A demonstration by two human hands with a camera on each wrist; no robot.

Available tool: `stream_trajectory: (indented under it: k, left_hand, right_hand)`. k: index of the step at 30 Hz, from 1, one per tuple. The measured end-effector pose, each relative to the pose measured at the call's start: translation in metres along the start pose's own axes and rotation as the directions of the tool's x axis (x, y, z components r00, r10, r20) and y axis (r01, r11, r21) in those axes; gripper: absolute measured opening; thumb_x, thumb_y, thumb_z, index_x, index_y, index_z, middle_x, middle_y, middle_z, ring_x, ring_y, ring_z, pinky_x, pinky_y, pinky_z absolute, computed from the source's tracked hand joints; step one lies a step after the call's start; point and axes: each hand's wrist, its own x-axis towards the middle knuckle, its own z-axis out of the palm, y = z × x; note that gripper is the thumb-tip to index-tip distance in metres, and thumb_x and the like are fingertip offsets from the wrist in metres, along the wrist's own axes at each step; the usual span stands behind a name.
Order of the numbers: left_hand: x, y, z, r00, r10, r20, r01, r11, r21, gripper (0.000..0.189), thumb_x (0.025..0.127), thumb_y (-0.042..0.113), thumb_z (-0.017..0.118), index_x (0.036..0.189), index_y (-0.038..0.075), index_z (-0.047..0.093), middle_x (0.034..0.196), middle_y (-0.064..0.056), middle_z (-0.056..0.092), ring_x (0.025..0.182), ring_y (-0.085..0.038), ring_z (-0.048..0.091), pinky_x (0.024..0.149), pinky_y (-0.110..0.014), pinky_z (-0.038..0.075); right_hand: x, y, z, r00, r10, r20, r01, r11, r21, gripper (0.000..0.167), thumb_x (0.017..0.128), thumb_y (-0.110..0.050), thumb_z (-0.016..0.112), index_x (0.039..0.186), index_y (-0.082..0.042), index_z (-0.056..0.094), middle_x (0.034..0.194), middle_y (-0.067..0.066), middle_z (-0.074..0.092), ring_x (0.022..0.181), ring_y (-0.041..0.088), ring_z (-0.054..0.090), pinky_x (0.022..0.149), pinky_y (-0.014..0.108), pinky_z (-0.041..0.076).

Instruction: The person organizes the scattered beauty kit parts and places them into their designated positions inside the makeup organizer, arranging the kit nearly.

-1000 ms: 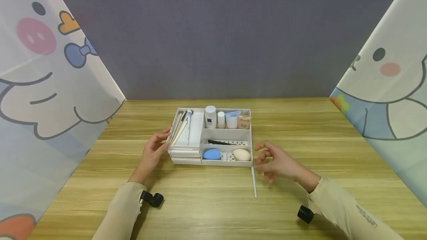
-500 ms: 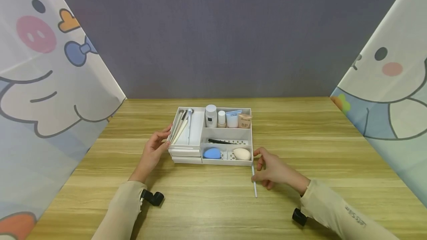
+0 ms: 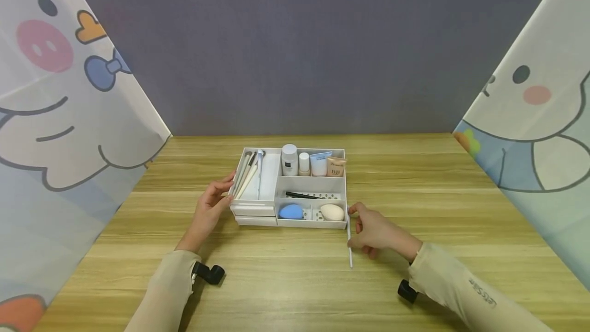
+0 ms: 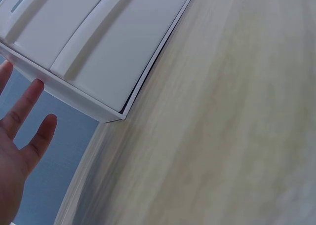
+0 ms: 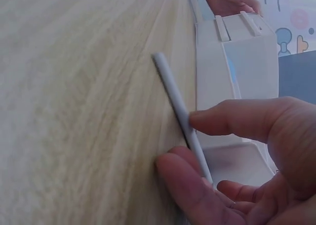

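Observation:
A white makeup organizer stands on the table in the head view. My left hand is at its left side, with straight, spread fingers at the wall in the left wrist view. Beside the organizer's front right corner, my right hand pinches a slim pale rod, like a brush handle, between thumb and fingers. The far end of the rod is hidden behind the fingers. Several makeup brushes lie in the organizer's left tray.
Two bottles and two tubes stand in the back compartment. A black pencil lies in the middle one. Blue and cream sponges sit in front. Two drawers are under the tray. A grey panel rises behind.
My right hand has moved left to the pale rod and taken hold of it. The rod has shifted slightly up along the organizer's side. The left hand stays put.

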Motion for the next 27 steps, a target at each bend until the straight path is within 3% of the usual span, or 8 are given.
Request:
stream_trajectory:
  k: [8, 15, 27]
  left_hand:
    - [0.0, 0.001, 0.0, 1.0, -0.002, -0.01, 0.002, 1.0, 0.016, 0.026, 0.087, -0.025, 0.047, 0.113, -0.022, 0.048, 0.144, -0.004, 0.054, 0.127, -0.011, 0.053, 0.094, -0.02, 0.046]
    - [-0.001, 0.002, 0.003, 1.0, 0.005, -0.005, -0.005, 1.0, -0.01, 0.025, 0.087, -0.025, 0.046, 0.112, -0.025, 0.045, 0.143, -0.002, 0.055, 0.132, -0.01, 0.049, 0.093, -0.019, 0.046]
    - [-0.001, 0.001, 0.002, 1.0, 0.002, -0.018, -0.003, 1.0, -0.004, 0.026, 0.087, -0.025, 0.046, 0.113, -0.023, 0.047, 0.144, -0.005, 0.055, 0.126, -0.011, 0.053, 0.096, -0.02, 0.045]
  right_hand:
    - [0.005, -0.001, 0.005, 0.998, -0.02, -0.053, 0.016, 0.998, -0.065, 0.066, 0.08, -0.007, 0.079, 0.133, 0.002, 0.04, 0.073, 0.011, 0.054, 0.044, 0.02, 0.056, 0.038, 0.034, 0.049]
    - [0.0, 0.002, -0.005, 0.998, -0.031, -0.057, 0.027, 0.996, -0.085, 0.07, 0.069, 0.012, 0.067, 0.134, 0.007, 0.041, 0.071, 0.008, 0.054, 0.044, 0.016, 0.054, 0.04, 0.032, 0.05]
    - [-0.007, 0.008, -0.022, 0.997, -0.031, -0.074, 0.013, 0.971, -0.24, 0.062, 0.064, 0.011, 0.068, 0.123, 0.006, 0.051, 0.071, 0.006, 0.054, 0.044, 0.014, 0.051, 0.037, 0.028, 0.046]
